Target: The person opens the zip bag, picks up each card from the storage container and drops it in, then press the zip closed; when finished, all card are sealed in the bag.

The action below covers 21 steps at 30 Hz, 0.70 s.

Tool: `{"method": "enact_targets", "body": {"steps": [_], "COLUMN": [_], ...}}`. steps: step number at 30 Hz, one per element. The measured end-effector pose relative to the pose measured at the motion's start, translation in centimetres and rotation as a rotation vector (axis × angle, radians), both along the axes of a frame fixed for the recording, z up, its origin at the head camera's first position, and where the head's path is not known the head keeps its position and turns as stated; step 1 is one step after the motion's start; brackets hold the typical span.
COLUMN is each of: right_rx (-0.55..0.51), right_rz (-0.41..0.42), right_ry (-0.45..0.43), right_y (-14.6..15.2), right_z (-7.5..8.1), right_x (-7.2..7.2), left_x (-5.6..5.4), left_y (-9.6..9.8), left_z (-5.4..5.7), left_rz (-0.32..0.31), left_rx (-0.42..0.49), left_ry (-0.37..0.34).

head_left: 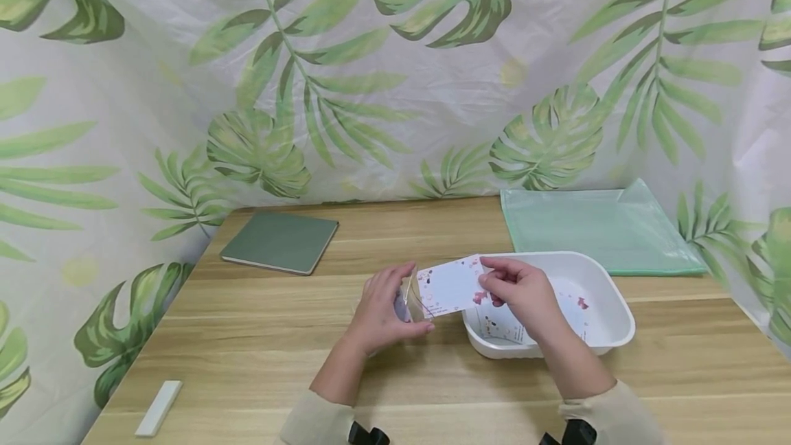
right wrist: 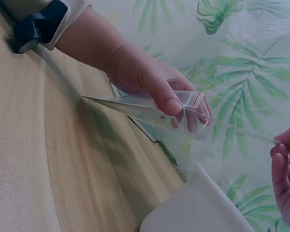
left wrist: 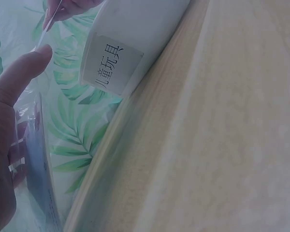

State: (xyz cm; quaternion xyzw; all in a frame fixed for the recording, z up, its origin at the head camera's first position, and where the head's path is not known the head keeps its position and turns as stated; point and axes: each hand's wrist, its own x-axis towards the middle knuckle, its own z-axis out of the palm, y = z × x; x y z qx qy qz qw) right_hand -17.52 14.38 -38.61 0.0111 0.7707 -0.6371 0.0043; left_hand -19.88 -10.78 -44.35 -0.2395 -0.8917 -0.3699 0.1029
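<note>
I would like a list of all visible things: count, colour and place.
notebook: one, green, far left
bar: one, white, near left
pouch: one, pale green, far right
tub: one, white, labelled, right
printed paper: count unclear, white, inside tub
card: one, white, centre
zip bag: one, clear, centre
table: one, brown, underneath
leaf-print backdrop: one, white-green, behind
left hand: one, holding zip bag
right hand: one, pinching card
sleeves: two, beige, forearms
wrist devices: two, black, wrists

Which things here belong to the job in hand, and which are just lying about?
Seemingly part of the job: flower-printed card and clear zip bag, both held; white tub; printed paper inside it.

Apparently just lying about: green notebook; translucent green pouch; flat white bar.
</note>
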Motion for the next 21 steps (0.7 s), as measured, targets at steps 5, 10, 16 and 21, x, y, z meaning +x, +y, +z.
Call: {"method": "enact_targets", "body": {"steps": [5, 10, 16, 21], "right_rx": [0.048, 0.112, 0.164, 0.165], "right_rz": [0.039, 0.050, 0.038, 0.034], "right_ry": [-0.007, -0.013, -0.032, -0.010], "right_y": [-0.3, -0.4, -0.2, -0.3], "right_z": [0.6, 1.3, 1.9, 2.1], "right_x": [-0.3, -0.6, -0.7, -0.7], "left_x": [0.0, 0.1, 0.0, 0.1], "left_y": [0.0, 0.0, 0.0, 0.0], "left_z": [0.0, 0.0, 0.1, 0.1], "left_rz": [0.002, 0.006, 0.005, -0.001], "left_rx": [-0.005, -0.005, -0.006, -0.007], "left_ry": [-0.004, -0.015, -0.010, -0.006]}}
